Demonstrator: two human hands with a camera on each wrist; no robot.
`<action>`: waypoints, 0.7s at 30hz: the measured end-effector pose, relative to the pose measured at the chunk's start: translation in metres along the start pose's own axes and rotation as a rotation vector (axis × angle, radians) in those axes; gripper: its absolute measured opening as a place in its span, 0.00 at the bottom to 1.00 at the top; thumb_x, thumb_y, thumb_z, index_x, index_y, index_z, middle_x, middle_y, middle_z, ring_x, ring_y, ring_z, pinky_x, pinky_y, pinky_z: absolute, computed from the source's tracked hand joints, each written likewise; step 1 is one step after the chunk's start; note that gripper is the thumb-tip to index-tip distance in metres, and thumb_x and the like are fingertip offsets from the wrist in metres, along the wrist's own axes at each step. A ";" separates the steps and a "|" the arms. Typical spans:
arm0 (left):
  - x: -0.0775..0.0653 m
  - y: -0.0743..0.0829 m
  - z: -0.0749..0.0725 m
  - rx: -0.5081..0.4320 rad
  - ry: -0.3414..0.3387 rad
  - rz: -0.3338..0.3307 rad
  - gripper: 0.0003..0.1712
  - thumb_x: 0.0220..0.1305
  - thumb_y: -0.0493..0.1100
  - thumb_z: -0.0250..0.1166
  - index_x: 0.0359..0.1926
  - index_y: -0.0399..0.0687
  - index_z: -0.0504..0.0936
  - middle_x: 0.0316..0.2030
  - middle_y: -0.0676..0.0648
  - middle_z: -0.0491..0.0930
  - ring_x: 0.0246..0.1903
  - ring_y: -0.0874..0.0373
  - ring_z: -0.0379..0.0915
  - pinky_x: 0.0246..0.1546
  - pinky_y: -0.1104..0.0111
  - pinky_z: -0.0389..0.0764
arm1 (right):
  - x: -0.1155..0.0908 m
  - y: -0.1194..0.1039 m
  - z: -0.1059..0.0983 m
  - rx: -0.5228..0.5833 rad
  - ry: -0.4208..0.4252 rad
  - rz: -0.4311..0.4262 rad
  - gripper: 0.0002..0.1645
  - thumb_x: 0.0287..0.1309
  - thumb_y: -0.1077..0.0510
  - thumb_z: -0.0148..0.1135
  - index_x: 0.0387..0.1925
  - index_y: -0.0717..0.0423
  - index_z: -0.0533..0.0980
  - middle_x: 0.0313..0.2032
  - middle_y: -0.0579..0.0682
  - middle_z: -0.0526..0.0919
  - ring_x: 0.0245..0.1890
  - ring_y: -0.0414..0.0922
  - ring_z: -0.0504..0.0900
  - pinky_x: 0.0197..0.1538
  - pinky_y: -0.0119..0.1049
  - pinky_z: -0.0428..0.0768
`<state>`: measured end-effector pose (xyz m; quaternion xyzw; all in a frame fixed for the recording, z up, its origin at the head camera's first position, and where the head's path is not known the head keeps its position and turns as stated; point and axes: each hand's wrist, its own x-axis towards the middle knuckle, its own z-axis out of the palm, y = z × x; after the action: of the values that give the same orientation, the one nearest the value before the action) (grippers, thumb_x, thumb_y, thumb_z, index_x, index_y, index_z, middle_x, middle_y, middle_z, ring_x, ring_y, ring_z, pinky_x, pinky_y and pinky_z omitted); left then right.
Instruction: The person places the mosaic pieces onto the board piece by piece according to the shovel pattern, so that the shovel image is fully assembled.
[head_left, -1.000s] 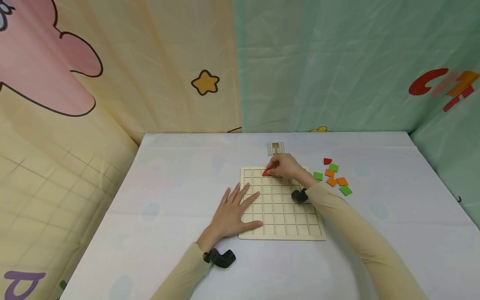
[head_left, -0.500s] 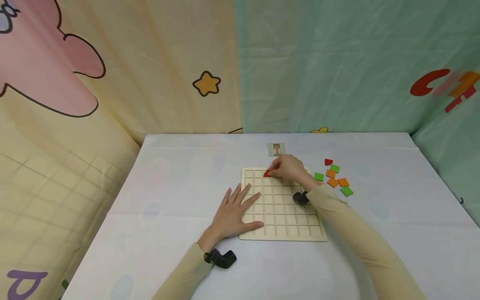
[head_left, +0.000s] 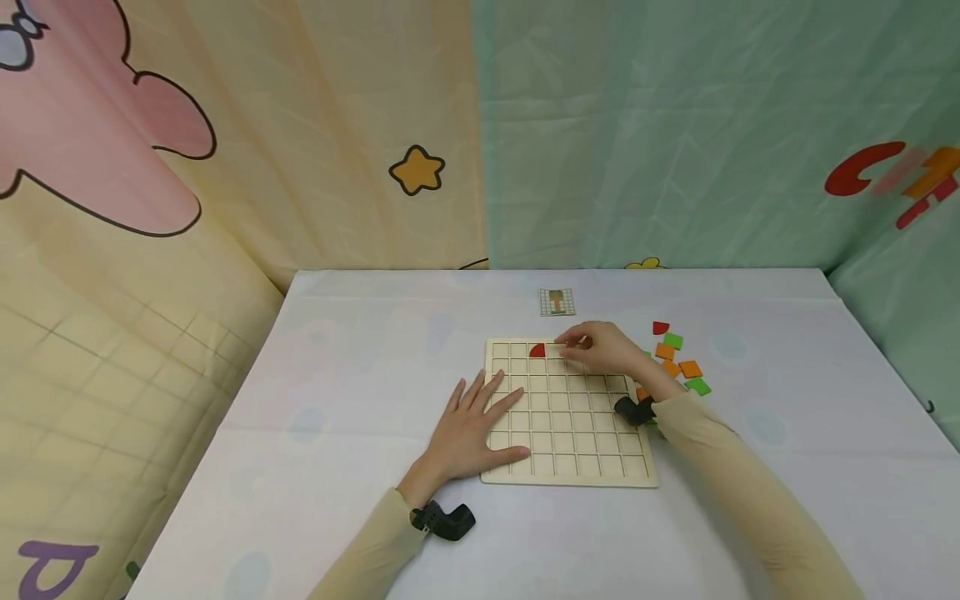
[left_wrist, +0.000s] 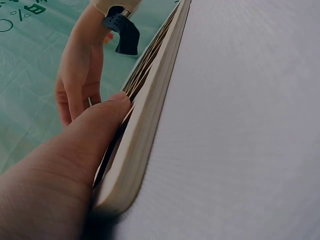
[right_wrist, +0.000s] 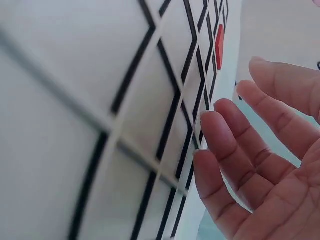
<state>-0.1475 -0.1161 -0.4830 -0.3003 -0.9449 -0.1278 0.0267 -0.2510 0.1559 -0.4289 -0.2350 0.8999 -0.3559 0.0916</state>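
Observation:
A pale wooden grid board (head_left: 551, 421) lies on the table with a red quarter-round tile (head_left: 537, 351) in a cell of its top row. My left hand (head_left: 467, 429) rests spread on the board's left side, fingers straight; its thumb lies along the board's edge in the left wrist view. My right hand (head_left: 602, 346) hovers over the board's upper right part, fingers loosely bent and holding nothing. In the right wrist view the red tile (right_wrist: 219, 47) sits beyond the fingertips, apart from them.
Right of the board lie loose tiles: a red one (head_left: 660, 328), orange ones (head_left: 691, 369) and green ones (head_left: 698, 387), some partly hidden by the right arm. A small picture card (head_left: 557, 302) lies behind the board. Curtains stand at the table's back edge.
My right hand has let go of the red tile, which stays in its top-row cell, and has moved right. My left hand keeps its place on the board.

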 end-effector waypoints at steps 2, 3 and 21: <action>0.000 0.000 0.001 0.004 0.001 -0.001 0.49 0.56 0.78 0.49 0.74 0.64 0.53 0.74 0.47 0.43 0.72 0.47 0.30 0.67 0.50 0.34 | -0.009 0.003 -0.004 0.008 0.035 0.012 0.16 0.62 0.55 0.62 0.48 0.58 0.81 0.38 0.50 0.80 0.33 0.46 0.78 0.37 0.41 0.77; 0.000 0.000 0.001 0.007 0.001 -0.002 0.49 0.56 0.78 0.49 0.74 0.64 0.53 0.74 0.47 0.43 0.72 0.47 0.30 0.67 0.50 0.34 | -0.014 0.006 -0.006 0.008 0.053 0.018 0.16 0.62 0.54 0.62 0.48 0.58 0.81 0.38 0.51 0.81 0.34 0.46 0.78 0.37 0.41 0.77; 0.000 0.001 0.000 -0.014 0.030 0.016 0.49 0.56 0.78 0.49 0.73 0.61 0.56 0.73 0.45 0.46 0.71 0.45 0.32 0.67 0.48 0.36 | -0.060 0.037 -0.045 -0.157 0.098 0.248 0.22 0.56 0.55 0.66 0.49 0.66 0.78 0.43 0.62 0.78 0.41 0.56 0.76 0.41 0.51 0.75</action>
<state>-0.1466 -0.1155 -0.4823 -0.3061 -0.9410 -0.1386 0.0400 -0.2269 0.2358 -0.4215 -0.1109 0.9504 -0.2814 0.0723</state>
